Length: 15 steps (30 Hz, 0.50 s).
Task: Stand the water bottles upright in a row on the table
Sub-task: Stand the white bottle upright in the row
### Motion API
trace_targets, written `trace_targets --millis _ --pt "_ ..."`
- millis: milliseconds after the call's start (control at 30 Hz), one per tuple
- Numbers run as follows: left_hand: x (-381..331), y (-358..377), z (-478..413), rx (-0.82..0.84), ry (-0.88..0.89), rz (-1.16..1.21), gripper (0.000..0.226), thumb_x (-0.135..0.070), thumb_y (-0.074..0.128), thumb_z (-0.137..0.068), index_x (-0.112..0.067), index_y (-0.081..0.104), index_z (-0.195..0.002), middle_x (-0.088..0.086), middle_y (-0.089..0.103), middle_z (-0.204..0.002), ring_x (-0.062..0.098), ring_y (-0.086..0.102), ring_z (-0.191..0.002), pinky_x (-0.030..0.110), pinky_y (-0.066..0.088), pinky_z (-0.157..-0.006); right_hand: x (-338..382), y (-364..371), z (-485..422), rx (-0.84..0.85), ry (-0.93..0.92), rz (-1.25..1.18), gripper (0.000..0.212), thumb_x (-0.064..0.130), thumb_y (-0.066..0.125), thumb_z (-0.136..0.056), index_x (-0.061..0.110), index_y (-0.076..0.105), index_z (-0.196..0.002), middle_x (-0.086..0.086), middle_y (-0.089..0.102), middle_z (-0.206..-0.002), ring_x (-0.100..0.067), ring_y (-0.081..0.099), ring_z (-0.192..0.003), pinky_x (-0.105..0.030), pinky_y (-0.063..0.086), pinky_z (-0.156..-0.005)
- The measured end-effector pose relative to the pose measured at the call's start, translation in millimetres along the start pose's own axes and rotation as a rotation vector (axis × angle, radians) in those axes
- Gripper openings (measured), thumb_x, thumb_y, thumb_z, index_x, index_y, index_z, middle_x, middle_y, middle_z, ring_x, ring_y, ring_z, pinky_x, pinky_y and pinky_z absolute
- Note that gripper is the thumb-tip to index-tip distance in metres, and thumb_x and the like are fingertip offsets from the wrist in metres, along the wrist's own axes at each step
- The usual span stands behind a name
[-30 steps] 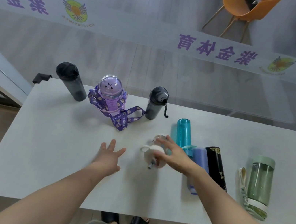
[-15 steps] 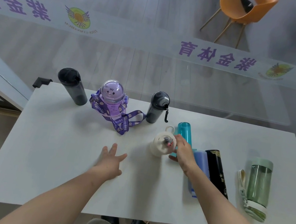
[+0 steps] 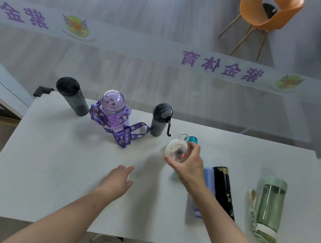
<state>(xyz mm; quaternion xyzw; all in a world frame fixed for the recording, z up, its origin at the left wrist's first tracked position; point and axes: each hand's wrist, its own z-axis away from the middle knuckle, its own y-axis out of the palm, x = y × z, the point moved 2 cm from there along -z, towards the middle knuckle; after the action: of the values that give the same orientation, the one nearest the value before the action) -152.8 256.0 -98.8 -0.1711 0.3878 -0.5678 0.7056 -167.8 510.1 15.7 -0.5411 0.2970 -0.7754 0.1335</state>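
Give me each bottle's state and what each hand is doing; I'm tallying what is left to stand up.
Tall black bottle: upright, far left.
Purple bottle: upright, strap on the table.
Grey bottle: upright.
White bottle: upright, gripped by the right hand.
Teal bottle: lying, mostly hidden.
Blue bottle: lying.
Black flask: lying.
Green bottle: lying.
Left hand: open, empty, over the table.
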Motion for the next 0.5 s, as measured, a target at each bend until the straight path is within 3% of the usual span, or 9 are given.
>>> trace_targets --millis 133,267,500 --pt "-65 2 -4 -0.138 0.007 0.126 0.054 -0.036 0.047 -0.102 -0.025 0.035 -0.154 0.010 0.049 -0.140 0.029 0.049 -0.129 0.039 0.044 -0.104 -3 -61 -23 -0.053 -0.063 -0.077 0.079 0.044 0.091 -0.069 0.025 0.045 -0.131 0.007 0.062 -0.117 -0.014 0.063 -0.100 -0.027 0.052 -0.085" --pt "-143 5 -13 -0.219 0.000 0.240 0.052 -0.040 0.046 -0.104 -0.029 0.036 -0.153 0.005 0.049 -0.141 0.025 0.049 -0.130 0.038 0.044 -0.104 -20 -111 -54 -0.071 -0.099 -0.111 0.077 0.044 0.090 -0.071 0.028 0.047 -0.133 0.010 0.063 -0.119 -0.011 0.063 -0.100 -0.026 0.051 -0.087" --pt "-228 14 -55 -0.225 -0.050 0.299 0.069 -0.054 0.055 -0.096 -0.040 0.025 -0.156 0.008 0.053 -0.132 0.028 0.057 -0.120 0.041 0.048 -0.101 -65 -144 -94 -0.020 -0.137 -0.069 0.078 0.045 0.088 -0.074 0.029 0.046 -0.137 0.012 0.060 -0.121 -0.011 0.061 -0.103 -0.027 0.051 -0.091"
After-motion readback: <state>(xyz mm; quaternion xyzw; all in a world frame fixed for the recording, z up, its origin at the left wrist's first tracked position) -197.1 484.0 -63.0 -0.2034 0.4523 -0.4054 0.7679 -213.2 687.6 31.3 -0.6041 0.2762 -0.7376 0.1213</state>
